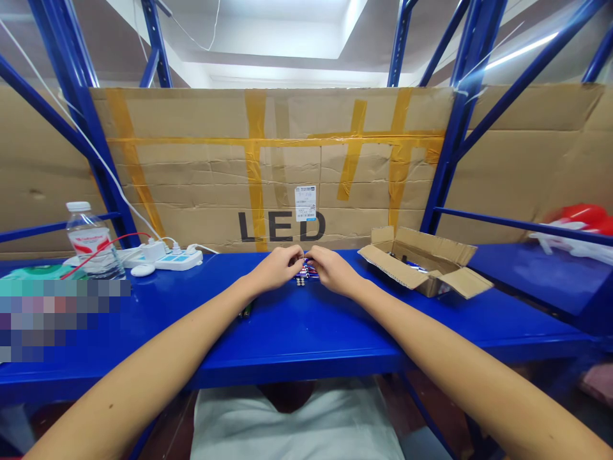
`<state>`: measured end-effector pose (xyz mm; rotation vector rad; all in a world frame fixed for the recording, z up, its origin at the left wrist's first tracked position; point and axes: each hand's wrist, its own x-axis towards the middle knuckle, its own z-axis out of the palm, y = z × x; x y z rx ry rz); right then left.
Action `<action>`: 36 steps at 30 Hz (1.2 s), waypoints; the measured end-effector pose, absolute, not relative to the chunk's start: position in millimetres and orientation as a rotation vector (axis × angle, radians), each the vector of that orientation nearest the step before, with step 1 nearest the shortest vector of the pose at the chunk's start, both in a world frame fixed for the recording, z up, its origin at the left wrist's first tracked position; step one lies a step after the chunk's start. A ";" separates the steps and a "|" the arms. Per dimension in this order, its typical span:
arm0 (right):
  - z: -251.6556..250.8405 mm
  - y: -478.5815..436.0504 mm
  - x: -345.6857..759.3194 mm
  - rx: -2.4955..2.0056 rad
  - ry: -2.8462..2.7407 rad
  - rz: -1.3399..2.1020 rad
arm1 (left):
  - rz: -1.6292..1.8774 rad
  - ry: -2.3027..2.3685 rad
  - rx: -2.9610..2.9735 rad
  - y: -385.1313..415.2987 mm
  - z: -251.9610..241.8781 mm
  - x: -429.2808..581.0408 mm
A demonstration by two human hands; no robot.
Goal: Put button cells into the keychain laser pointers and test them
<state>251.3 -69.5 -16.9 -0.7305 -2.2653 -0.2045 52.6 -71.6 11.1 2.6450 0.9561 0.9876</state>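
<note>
1. At the centre of the head view, on the blue bench (297, 326), lies a small cluster of slim parts (304, 272), blue-violet and red in colour, partly covered by the fingers. Take this cluster as the centre of the clock face.
2. Left hand (279, 267): at 9 o'clock, just beside the cluster. Fingers are curled, with the tips brought in towards the opposite hand. Whether it grips a part cannot be told.
3. Right hand (331, 268): at 3 o'clock, likewise bent inward, fingertips close to those of the left. Its hold on any part is hidden.
4. Metallic ends (300, 281): at 7 o'clock on the cluster, small, bright and close together.
5. Handling: the parts should prove light. The bright ends are probably stiff and smooth, thus liable to slip or roll; the slimmer lengths may flex. Material cannot be confirmed at this size.
6. Grip: pinch one part between thumb and forefinger, near its middle or at the metallic end. Apply light pressure; avoid bending thin sections.
7. Surroundings: an open cardboard box (390, 263) stands at 3 o'clock beyond the right hand, with small items inside. Dark green pieces (246, 312) lie at 8 o'clock, partly behind the left forearm.
</note>
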 end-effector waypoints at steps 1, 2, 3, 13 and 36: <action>-16.5 -70.7 250.6 -0.744 -2.264 -0.180 | 0.980 0.969 2.656 -71.0 10.7 52.5; -16.1 -72.2 249.9 -0.758 -2.254 -0.157 | 0.971 0.979 2.659 -70.5 10.3 52.4; -15.7 -73.5 249.3 -0.772 -2.238 -0.138 | 0.961 0.985 2.647 -70.0 10.0 52.3; -13.4 -71.0 252.1 -0.632 -2.199 -0.096 | 0.931 0.916 2.459 -70.8 9.3 52.1; -11.2 -72.0 250.8 -0.774 -2.292 -0.036 | 0.894 0.981 2.704 -73.6 10.4 53.2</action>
